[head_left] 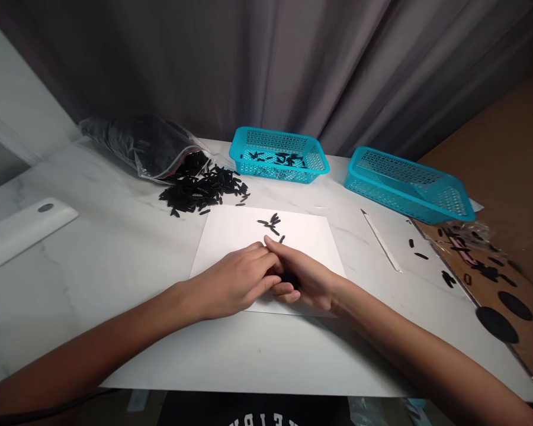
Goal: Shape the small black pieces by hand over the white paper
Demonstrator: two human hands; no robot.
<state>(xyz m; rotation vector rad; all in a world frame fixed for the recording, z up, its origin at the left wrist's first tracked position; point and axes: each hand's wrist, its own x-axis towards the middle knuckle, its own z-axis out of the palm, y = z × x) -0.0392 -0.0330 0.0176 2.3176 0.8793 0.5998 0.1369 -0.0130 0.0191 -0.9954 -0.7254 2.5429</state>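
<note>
My left hand (244, 275) and my right hand (304, 269) meet over a sheet of white paper (217, 236). The right is cupped, its fingers curled round a clump of small black elongated pieces (289, 279). Against that palm, the left hand's thumb and fingers are closed together; whatever lies between their tips is hidden. Just beyond the hands, several loose black pieces (270, 225) lie on the paper, one of them near the right thumb.
A clear zip bag (146, 145) spills a heap of black pieces (199, 192) at back left. One blue basket (275, 173) holds similar pieces; another basket (395, 198) stands right. Nearby are a white pencil-like stick (382, 241), black ovals (497, 324) and a white object (26, 234).
</note>
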